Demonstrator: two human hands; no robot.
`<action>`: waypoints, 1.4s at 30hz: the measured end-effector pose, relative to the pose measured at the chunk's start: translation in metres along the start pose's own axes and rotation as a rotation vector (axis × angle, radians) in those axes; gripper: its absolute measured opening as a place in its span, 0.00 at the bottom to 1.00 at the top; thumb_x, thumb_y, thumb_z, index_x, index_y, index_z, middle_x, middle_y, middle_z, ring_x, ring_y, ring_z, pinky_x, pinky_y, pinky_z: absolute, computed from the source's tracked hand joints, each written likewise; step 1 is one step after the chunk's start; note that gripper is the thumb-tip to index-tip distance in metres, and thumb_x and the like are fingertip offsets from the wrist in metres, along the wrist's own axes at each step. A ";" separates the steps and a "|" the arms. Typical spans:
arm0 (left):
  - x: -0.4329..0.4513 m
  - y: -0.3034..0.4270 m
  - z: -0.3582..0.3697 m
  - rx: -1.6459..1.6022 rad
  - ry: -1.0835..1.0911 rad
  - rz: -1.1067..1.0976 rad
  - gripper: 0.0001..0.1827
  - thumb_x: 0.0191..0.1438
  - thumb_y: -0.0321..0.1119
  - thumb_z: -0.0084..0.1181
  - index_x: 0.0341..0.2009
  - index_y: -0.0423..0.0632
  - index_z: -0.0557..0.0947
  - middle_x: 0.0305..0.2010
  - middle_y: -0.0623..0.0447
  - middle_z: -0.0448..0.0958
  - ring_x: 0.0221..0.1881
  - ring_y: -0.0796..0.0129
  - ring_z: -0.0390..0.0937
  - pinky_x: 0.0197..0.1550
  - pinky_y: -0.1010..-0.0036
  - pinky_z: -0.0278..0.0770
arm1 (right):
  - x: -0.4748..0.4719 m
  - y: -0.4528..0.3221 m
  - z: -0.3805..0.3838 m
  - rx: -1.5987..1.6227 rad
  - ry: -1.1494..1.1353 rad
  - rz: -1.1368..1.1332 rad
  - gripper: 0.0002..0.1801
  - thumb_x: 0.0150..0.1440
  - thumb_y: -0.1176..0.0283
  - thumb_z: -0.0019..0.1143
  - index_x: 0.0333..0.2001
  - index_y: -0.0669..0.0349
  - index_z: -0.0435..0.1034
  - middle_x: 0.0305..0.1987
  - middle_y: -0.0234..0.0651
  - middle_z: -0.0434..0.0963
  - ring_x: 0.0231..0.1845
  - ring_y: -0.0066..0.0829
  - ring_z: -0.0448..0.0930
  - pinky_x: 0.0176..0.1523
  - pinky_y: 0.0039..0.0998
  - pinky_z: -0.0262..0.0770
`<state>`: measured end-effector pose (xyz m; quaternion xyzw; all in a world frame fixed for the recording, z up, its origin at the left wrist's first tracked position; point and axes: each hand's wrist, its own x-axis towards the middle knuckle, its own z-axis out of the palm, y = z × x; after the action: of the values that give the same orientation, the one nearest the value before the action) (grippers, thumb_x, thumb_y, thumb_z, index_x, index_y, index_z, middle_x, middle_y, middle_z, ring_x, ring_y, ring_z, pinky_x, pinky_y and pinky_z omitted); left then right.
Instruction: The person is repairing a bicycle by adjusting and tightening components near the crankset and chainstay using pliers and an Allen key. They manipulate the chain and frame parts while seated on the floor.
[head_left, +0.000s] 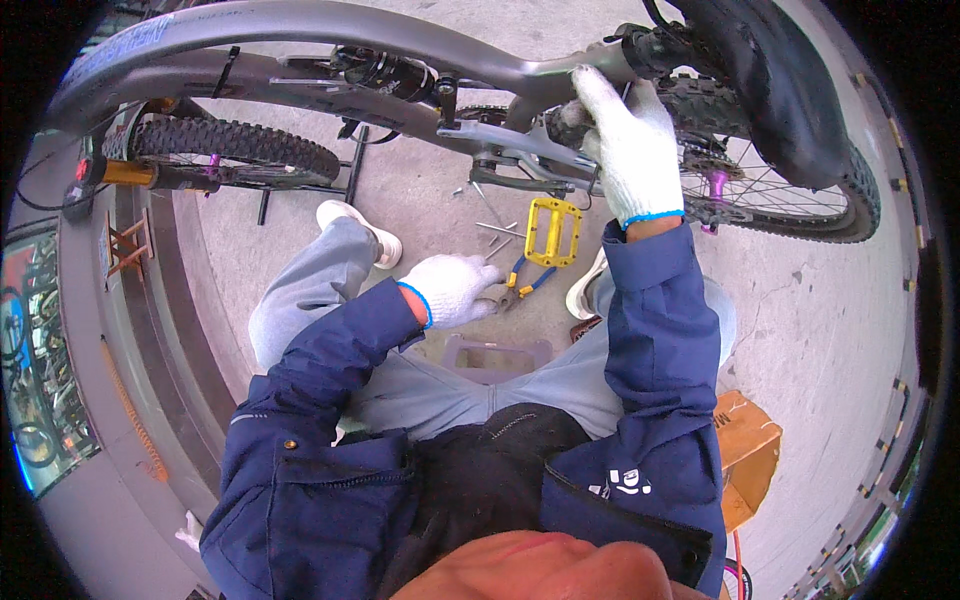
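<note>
A grey full-suspension mountain bike frame (337, 26) spans the top of the view. My right hand (637, 154), in a white knitted glove, is at the frame's rear junction, its index finger laid against the tube. Its other fingers are partly hidden, so its grip is unclear. My left hand (454, 289), also gloved, hangs low between my knees with fingers apart. Its fingertips are beside the jaws of pliers (510, 300) with blue and yellow handles. Just above the pliers is the bike's yellow platform pedal (530, 232), on the crank arm (517, 181).
Several thin metal rods or hex keys (499, 227) lie on the concrete floor. The front tyre (232, 146) is at left, the rear wheel (795, 214) at right beneath a black saddle (772, 90). A grey stool (456, 352) is under me; a cardboard box (750, 431) stands at right.
</note>
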<state>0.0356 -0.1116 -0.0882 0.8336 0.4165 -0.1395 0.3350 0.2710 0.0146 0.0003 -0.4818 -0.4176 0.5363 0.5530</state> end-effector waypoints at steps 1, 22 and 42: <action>0.000 0.000 0.000 0.000 -0.003 -0.002 0.26 0.62 0.48 0.63 0.60 0.49 0.81 0.50 0.39 0.81 0.50 0.41 0.82 0.53 0.51 0.81 | 0.000 0.000 0.000 0.005 -0.004 0.013 0.18 0.67 0.61 0.67 0.54 0.59 0.76 0.34 0.29 0.80 0.31 0.16 0.77 0.30 0.19 0.67; 0.001 0.000 0.000 -0.019 0.019 0.008 0.27 0.61 0.48 0.65 0.60 0.49 0.82 0.50 0.40 0.81 0.50 0.41 0.83 0.52 0.50 0.82 | 0.002 0.002 0.000 0.041 -0.003 0.044 0.17 0.67 0.61 0.67 0.54 0.58 0.75 0.33 0.31 0.81 0.22 0.12 0.68 0.25 0.18 0.58; 0.001 0.001 -0.001 -0.008 0.000 -0.014 0.26 0.61 0.50 0.64 0.60 0.51 0.81 0.51 0.41 0.81 0.50 0.41 0.83 0.52 0.49 0.81 | 0.002 0.002 0.000 0.024 0.002 0.063 0.18 0.67 0.61 0.68 0.55 0.59 0.75 0.33 0.30 0.81 0.25 0.13 0.72 0.26 0.17 0.59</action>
<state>0.0371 -0.1108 -0.0869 0.8292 0.4228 -0.1403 0.3375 0.2706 0.0165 -0.0018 -0.4886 -0.3952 0.5579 0.5420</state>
